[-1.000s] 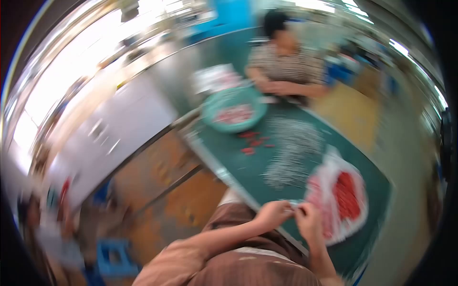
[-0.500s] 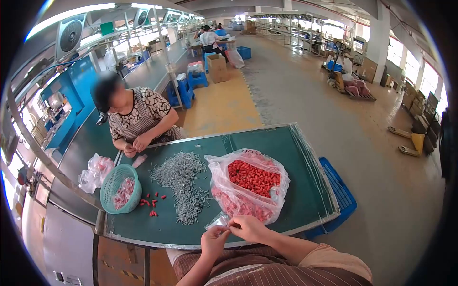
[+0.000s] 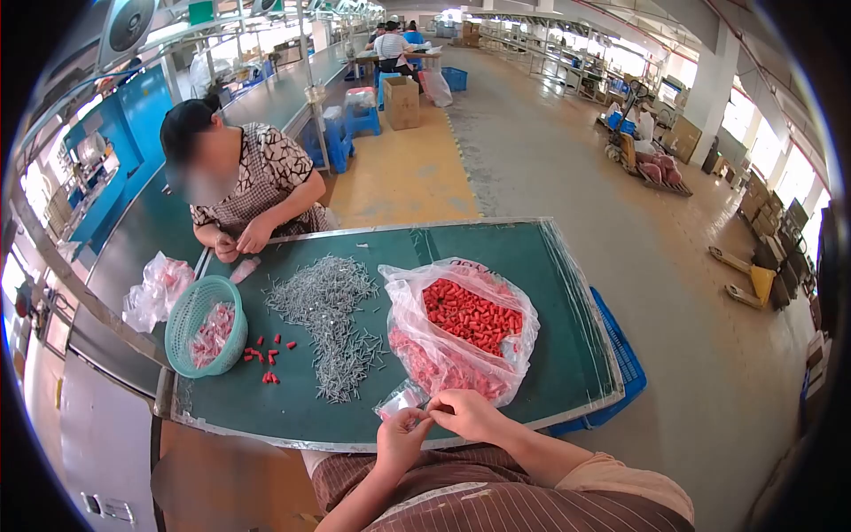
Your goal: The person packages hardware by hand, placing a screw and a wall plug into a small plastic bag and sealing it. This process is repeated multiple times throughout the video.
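My left hand (image 3: 401,441) and my right hand (image 3: 467,415) meet at the table's near edge, fingertips pinched together; what they hold is too small to make out. Just beyond them lies a small clear plastic bag (image 3: 401,399) with something red in it. A large clear bag (image 3: 399,306) full of red plastic pieces (image 3: 472,317) stands behind my right hand. To its left, grey screws or plugs (image 3: 324,301) are heaped on the green tabletop (image 3: 567,355). Several loose red pieces (image 3: 270,377) lie further left.
A green basket (image 3: 175,332) with small filled bags stands at the left, beside a crumpled plastic bag (image 3: 158,291). Across the table a co-worker (image 3: 257,177) works with both hands at the edge. A blue crate (image 3: 618,355) sits below the right edge.
The view has shifted, so the table appears slightly higher and further left. My hands remain close together. The co-worker's head has turned down toward their hands.
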Demonstrator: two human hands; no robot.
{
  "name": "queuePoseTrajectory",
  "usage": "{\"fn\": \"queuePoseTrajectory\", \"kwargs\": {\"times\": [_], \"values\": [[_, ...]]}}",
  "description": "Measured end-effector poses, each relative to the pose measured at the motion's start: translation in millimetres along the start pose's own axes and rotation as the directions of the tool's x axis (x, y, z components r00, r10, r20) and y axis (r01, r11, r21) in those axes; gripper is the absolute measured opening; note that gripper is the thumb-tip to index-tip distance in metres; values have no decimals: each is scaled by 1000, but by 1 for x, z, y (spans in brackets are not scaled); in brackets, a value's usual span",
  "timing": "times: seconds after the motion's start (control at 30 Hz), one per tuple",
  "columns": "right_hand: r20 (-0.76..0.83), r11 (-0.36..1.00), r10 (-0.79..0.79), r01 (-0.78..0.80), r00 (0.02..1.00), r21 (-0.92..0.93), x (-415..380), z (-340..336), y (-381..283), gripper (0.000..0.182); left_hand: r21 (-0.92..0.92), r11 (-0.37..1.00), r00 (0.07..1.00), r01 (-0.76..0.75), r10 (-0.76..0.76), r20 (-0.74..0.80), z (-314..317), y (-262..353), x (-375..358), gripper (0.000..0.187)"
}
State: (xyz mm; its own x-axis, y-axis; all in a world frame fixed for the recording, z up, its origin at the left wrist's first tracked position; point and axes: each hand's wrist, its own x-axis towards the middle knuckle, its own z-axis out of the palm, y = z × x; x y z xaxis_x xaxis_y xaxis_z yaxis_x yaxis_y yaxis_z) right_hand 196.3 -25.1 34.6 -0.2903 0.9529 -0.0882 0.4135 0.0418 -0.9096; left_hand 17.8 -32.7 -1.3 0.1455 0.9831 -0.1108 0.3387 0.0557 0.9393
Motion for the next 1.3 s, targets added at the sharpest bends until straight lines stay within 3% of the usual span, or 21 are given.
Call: {"fn": "queuePoseTrajectory", "kwargs": {"times": [0.43,0.73,0.77,0.8,0.87,0.97,1.07,1.17,1.3], "values": [[5,999,39,-39,999,-37,9,4,0,22,-71,996,998,53,-56,-30,1,-12,5,19],[-122,998,-45,39,991,-53,8,10,-3,17,-153,988,995,-6,-10,-99,-2,0,6,22],[-127,998,-22,29,992,54,8,14,-2,16,-234,972,996,-2,-19,-86,-5,3,5,23],[-159,998,-68,66,985,-20,7,15,-7,16,-312,949,994,41,-69,-81,-6,8,2,21],[-117,998,-22,28,993,51,9,15,-7,15,-465,859,968,214,-250,-17,-11,19,-4,17],[-114,992,18,-3,993,128,13,16,-5,16,-618,767,974,174,-225,-4,-17,11,-8,12],[44,989,43,-49,998,143,14,18,-15,15,-388,919,984,63,-121,-129,-15,-10,-4,12],[83,995,-45,38,995,90,19,26,-20,14,-81,982,961,-170,147,-235,-21,-4,-9,13],[128,994,-13,-1,992,111,29,36,-31,17,-195,975,985,-103,72,-156,-34,-12,-11,12]]}}
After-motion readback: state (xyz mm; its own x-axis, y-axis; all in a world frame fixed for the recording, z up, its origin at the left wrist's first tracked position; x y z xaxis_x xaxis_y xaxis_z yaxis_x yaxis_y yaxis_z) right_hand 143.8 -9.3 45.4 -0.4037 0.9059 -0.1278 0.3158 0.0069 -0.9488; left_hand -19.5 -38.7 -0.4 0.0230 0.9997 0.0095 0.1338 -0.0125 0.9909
